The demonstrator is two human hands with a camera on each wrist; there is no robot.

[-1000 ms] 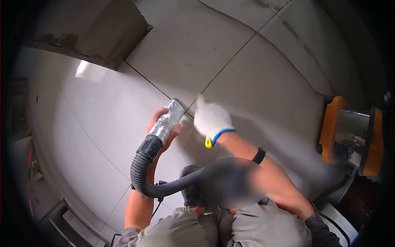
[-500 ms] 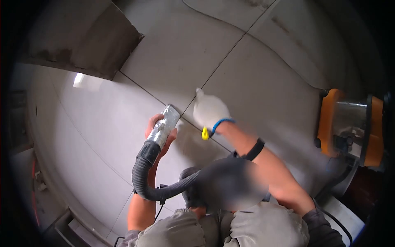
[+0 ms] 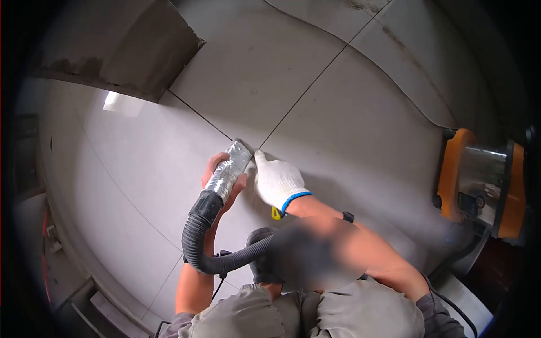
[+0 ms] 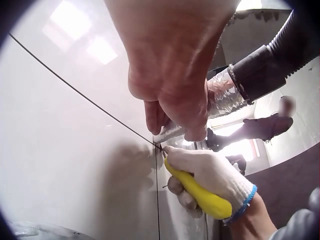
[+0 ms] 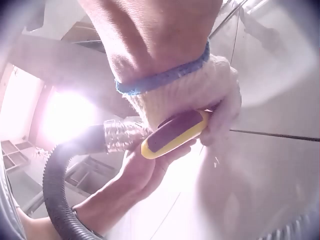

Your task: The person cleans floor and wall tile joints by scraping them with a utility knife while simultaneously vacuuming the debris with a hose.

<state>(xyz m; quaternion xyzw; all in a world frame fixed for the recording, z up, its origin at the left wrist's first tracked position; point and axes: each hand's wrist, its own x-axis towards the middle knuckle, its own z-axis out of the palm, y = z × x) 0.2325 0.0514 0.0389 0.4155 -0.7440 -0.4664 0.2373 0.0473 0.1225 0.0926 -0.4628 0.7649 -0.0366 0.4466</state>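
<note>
In the head view, the bare left hand (image 3: 218, 173) curls round a silver-taped nozzle (image 3: 229, 170) on a ribbed black hose (image 3: 193, 239), mouth toward one o'clock. At the nozzle's three o'clock, the white-gloved right hand (image 3: 279, 181) grips a yellow-handled tool (image 4: 202, 196), tip at a dark tile joint (image 4: 75, 90).

Has drawn the gloved right hand (image 3: 279, 183) back along the floor joint (image 3: 304, 94), nearer the knees, from farther out past the hose nozzle (image 3: 230, 169) to just beside its tip. Has brought the yellow-handled tool (image 4: 200, 194) in to where the joints meet. Now shows less yellow in the head view, handle partly tucked under the blue cuff (image 3: 297, 198).
</note>
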